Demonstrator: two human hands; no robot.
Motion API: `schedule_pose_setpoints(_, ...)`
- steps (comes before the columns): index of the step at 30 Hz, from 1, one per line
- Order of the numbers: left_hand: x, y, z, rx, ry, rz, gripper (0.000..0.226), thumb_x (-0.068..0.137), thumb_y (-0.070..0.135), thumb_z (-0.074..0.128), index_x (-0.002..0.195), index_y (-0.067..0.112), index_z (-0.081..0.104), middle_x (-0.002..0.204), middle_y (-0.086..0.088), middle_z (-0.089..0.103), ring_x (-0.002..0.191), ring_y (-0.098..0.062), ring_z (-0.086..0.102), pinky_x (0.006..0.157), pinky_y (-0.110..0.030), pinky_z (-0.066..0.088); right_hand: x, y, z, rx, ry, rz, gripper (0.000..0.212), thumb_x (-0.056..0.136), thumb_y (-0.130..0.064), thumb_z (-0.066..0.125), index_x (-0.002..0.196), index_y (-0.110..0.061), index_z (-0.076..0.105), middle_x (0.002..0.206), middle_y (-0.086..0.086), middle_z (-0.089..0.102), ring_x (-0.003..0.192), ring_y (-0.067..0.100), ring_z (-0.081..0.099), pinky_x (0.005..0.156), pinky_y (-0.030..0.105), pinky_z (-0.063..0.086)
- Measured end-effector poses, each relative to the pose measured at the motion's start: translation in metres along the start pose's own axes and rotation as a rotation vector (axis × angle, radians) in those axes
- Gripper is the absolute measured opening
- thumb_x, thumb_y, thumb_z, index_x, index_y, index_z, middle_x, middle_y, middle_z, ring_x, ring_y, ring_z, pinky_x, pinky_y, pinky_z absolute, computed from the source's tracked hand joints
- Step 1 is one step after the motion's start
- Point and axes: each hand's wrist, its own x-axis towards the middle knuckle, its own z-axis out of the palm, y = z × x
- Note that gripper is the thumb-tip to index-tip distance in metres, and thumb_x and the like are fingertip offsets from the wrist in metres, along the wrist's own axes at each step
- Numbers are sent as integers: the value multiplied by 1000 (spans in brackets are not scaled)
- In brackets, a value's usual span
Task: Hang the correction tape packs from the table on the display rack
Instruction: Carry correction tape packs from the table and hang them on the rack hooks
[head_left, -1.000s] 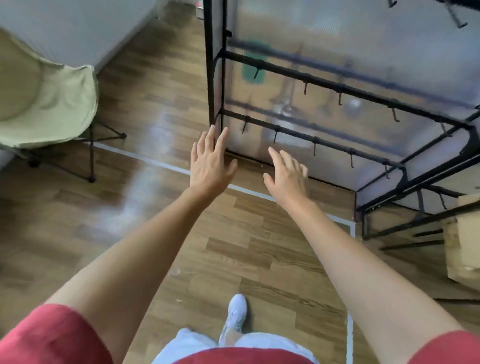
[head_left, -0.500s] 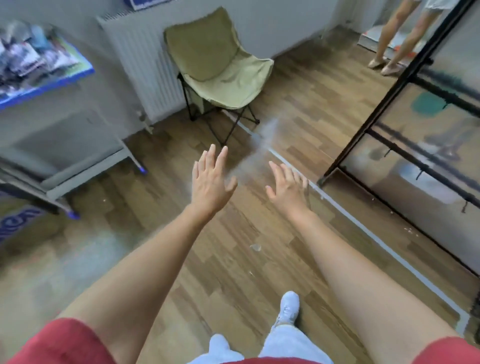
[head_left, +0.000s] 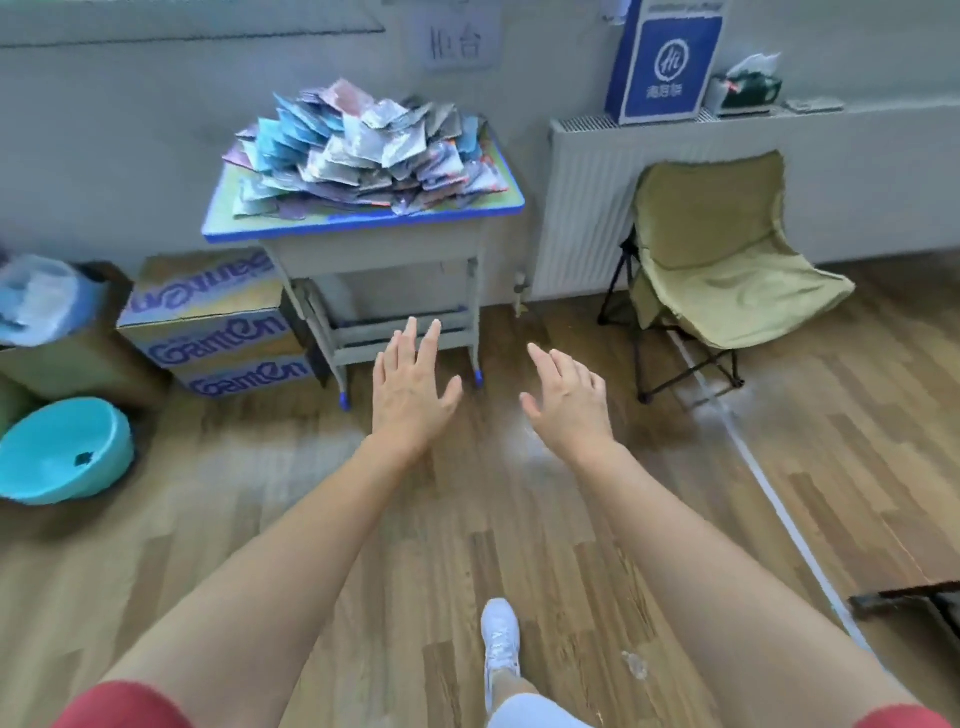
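Observation:
A heap of correction tape packs (head_left: 358, 150), blue, grey and reddish, lies on a small table (head_left: 363, 228) with a blue-edged top against the far wall. My left hand (head_left: 410, 395) and my right hand (head_left: 569, 405) are stretched out in front of me over the wooden floor, fingers straight and empty, well short of the table. Only a dark foot of the display rack (head_left: 914, 597) shows at the lower right edge.
Stacked cardboard boxes (head_left: 208, 322) stand left of the table, with a teal basin (head_left: 62, 449) and a bin (head_left: 41, 301) further left. A folding chair (head_left: 722, 260) sits at the right before a radiator (head_left: 587, 208). A white floor line (head_left: 769, 488) runs diagonally.
My view has swung left, away from the display rack and towards the table with the packs. Both hands stay open and empty ahead of me.

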Motion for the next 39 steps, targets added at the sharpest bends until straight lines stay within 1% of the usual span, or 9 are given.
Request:
schedule_pose_setpoints(8, 127, -44, -24, 16, 98, -171, 67, 96, 37, 46, 152, 23, 11, 160, -6, 8, 146, -24, 7, 119, -37, 5, 157, -54, -6, -23, -4, -172, 60, 98, -34, 44, 151, -22, 18, 153, 7, 29, 140, 22, 27, 111, 36, 20)
schedule_pose_setpoints(13, 192, -71, -25, 18, 97, -229, 68, 96, 37, 47, 152, 23, 10, 160, -6, 7, 147, -23, 6, 120, -38, 7, 238, -80, -6, -20, -8, -194, 62, 99, -36, 43, 152, -22, 15, 154, 9, 26, 141, 24, 25, 112, 39, 24)
schedule_pose_setpoints(17, 260, -98, -27, 22, 100, -231, 69, 96, 38, 47, 152, 22, 9, 159, -6, 6, 146, -23, 5, 119, -39, 7, 309, -102, -6, -22, 8, -195, 64, 98, -35, 44, 152, -21, 14, 155, 10, 25, 141, 25, 26, 111, 40, 25)
schedule_pose_setpoints(22, 355, -130, -33, 16, 88, -181, 69, 96, 38, 47, 152, 21, 10, 159, -7, 6, 146, -24, 5, 119, -38, 7, 399, -131, -5, -23, 33, -148, 63, 97, -35, 45, 151, -21, 17, 153, 10, 28, 138, 26, 29, 108, 42, 28)
schedule_pose_setpoints(28, 460, -165, -50, -14, 98, -148, 69, 95, 39, 48, 152, 22, 12, 159, -7, 7, 146, -23, 4, 119, -38, 5, 492, -168, -12, -11, 42, -115, 62, 97, -34, 44, 151, -20, 16, 154, 10, 25, 137, 28, 28, 108, 43, 24)
schedule_pose_setpoints(32, 514, -183, -48, 12, 62, -149, 69, 96, 38, 47, 152, 22, 11, 159, -7, 5, 146, -24, 5, 119, -38, 5, 548, -186, -8, 16, 24, -99, 64, 95, -31, 47, 151, -20, 18, 152, 11, 27, 137, 28, 28, 109, 43, 24)
schedule_pose_setpoints(35, 554, -197, -40, 13, 50, -163, 69, 95, 38, 48, 152, 21, 13, 159, -8, 7, 146, -25, 6, 118, -39, 6, 592, -197, -1, 20, 2, -102, 64, 95, -34, 46, 151, -20, 17, 155, 12, 22, 140, 28, 23, 110, 42, 21)
schedule_pose_setpoints(39, 605, -211, -29, 4, 48, -181, 68, 95, 36, 49, 151, 20, 16, 158, -10, 10, 146, -26, 8, 118, -40, 8, 650, -209, 11, -23, -42, -130, 68, 96, -41, 45, 152, -20, 13, 156, 13, 17, 143, 28, 16, 113, 42, 16)
